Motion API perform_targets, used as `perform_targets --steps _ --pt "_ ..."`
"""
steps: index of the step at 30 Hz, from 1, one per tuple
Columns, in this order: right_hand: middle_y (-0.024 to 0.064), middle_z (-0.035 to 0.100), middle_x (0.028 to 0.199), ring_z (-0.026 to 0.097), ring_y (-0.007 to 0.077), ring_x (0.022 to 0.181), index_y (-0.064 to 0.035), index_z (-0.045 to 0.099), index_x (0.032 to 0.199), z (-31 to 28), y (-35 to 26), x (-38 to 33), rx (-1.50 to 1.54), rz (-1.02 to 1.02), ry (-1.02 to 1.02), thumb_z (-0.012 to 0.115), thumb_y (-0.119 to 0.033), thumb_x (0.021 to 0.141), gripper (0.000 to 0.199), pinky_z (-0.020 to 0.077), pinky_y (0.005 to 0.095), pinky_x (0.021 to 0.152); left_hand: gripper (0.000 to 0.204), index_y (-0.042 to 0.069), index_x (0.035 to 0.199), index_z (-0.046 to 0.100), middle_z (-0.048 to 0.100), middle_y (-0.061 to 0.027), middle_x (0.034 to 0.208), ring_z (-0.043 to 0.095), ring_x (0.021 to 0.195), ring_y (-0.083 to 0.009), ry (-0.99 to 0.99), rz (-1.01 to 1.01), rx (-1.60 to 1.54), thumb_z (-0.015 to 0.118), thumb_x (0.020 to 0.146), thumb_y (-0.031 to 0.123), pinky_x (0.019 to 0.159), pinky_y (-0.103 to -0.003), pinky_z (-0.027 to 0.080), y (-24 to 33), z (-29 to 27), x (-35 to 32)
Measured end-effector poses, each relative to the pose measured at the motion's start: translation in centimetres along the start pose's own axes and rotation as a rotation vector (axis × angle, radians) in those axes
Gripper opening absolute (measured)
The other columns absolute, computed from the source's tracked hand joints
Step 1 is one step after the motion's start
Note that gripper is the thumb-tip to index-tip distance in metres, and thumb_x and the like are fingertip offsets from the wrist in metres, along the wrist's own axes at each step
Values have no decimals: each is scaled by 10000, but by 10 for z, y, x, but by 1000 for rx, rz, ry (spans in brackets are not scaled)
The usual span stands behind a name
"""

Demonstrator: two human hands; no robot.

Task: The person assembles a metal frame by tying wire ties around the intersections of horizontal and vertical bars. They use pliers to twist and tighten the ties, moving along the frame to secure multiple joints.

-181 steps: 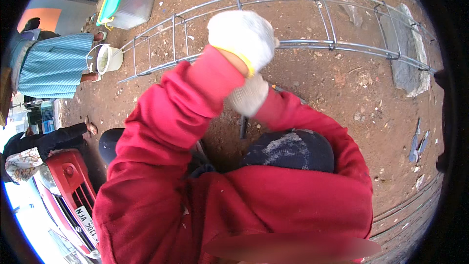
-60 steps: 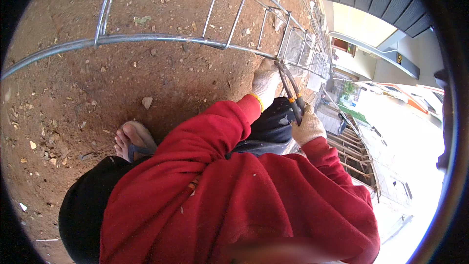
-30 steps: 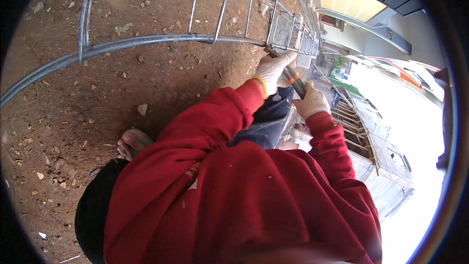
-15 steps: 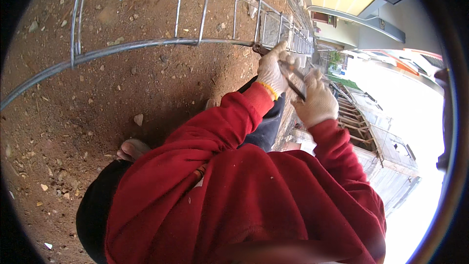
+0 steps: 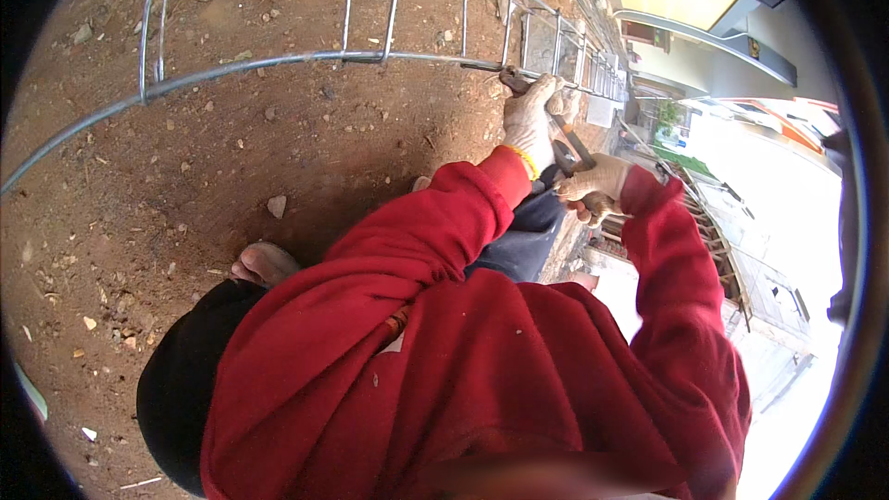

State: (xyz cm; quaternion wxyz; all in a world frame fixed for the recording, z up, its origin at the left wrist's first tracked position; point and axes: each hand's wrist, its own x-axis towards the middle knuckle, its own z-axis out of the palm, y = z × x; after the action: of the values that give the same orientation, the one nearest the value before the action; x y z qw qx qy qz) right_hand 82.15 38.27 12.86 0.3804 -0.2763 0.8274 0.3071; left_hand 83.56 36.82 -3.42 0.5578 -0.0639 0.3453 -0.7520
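Observation:
My left hand point(image 5: 530, 122), in a pale knit glove with a yellow cuff edge, is closed around a dark long-handled tool that looks like pincers point(image 5: 576, 143). A brown metal end beyond these fingers meets the lower bar of a steel rebar cage point(image 5: 278, 63). To the right and slightly nearer, my gloved right hand point(image 5: 594, 191) is closed at the handle ends, its fingers curled. An orange mark shows on one handle. The gloves hide parts of the tool, and the exact contact at the bar is too small to make out.
The cage's long bars and rectangular stirrups point(image 5: 394, 5) run from the left into the distance. Reddish soil with stones point(image 5: 277, 206) lies below, close to a bare foot point(image 5: 264, 262). Buildings point(image 5: 681, 60) and a timber-framed structure point(image 5: 722, 250) stand to the right.
My right hand has turned and moved in against the handles, its fingers now curled lower. My left hand stays on the tool at the bar; the whole view has shifted slightly.

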Motion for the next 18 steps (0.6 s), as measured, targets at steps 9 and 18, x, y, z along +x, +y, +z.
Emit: perform_targets --steps 9,18 --pt "96 660 743 565 170 505 -35 616 1072 7 50 39 6 -409 28 713 -365 834 418 488 341 462 155 120 814 591 585 -24 724 583 659 -181 -72 19 185 644 915 224 681 -386 536 5 -10 -13" --pt "138 692 793 674 204 599 -37 586 1132 22 73 64 -319 -638 404 738 -286 812 432 539 350 500 260 171 724 511 453 20 646 482 564 -143 36 105 225 615 936 279 670 -371 490 -15 -16 -9"
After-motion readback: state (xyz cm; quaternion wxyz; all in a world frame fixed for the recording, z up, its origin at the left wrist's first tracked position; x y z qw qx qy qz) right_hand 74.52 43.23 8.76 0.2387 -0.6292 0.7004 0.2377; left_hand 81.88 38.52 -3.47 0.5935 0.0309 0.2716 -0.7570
